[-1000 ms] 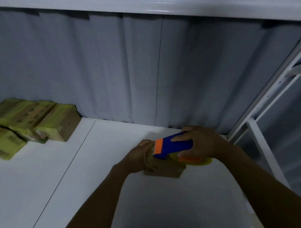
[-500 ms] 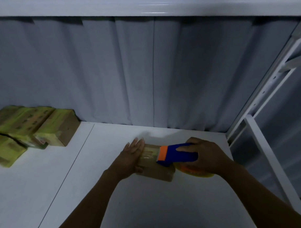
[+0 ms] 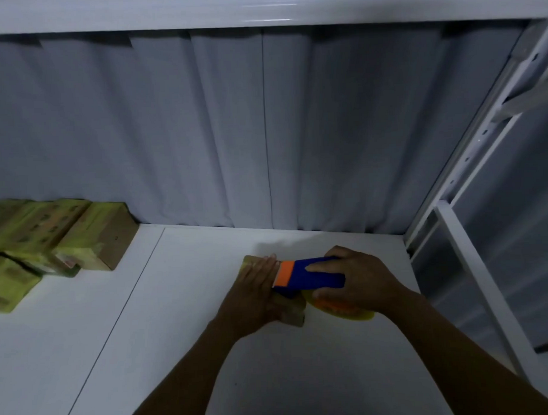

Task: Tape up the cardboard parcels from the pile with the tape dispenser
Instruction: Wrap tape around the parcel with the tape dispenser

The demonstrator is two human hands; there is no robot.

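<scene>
Cardboard pile of parcels (image 3: 59, 242), yellow-taped, far L on desk (image 3: 177, 335). My left hand (image 3: 254, 296) lies flat w/ fingers straight, pressing the parcel (image 3: 293, 310) mid-desk & hiding most of it. Tape dispenser (image 3: 309, 274) on parcel's top, my right hand (image 3: 359, 279) wrapped round it. White rack frame (image 3: 472, 231) far R.

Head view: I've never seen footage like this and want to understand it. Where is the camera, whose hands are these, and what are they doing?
No machine: the grips are a person's bare hands, filmed by one head-worn camera looking forward and down. The left hand lies flat on a small cardboard parcel on the white table. The right hand holds a blue-and-orange tape dispenser against that parcel. More parcels sit piled at far left.
</scene>
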